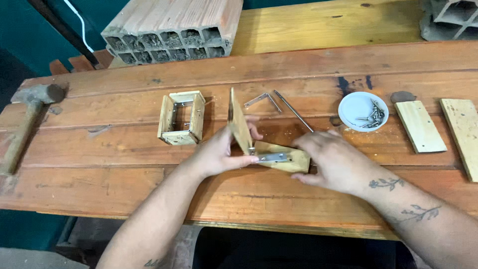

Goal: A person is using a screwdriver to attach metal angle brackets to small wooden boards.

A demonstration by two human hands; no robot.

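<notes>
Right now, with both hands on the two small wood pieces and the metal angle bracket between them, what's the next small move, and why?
Probably keep the left hand pinning the upright wooden board and send the right hand to the white round dish of screws. The silver metal angle bracket already lies across the joint on the flat wooden piece, and the thin metal screwdriver waits just behind.

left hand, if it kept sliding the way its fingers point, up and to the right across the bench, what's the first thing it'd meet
The left hand already touches the upright wooden piece, so that blocks it at once. Past that, the loose metal corner bracket looks next in line, though depth is hard to judge from the head view.
</notes>
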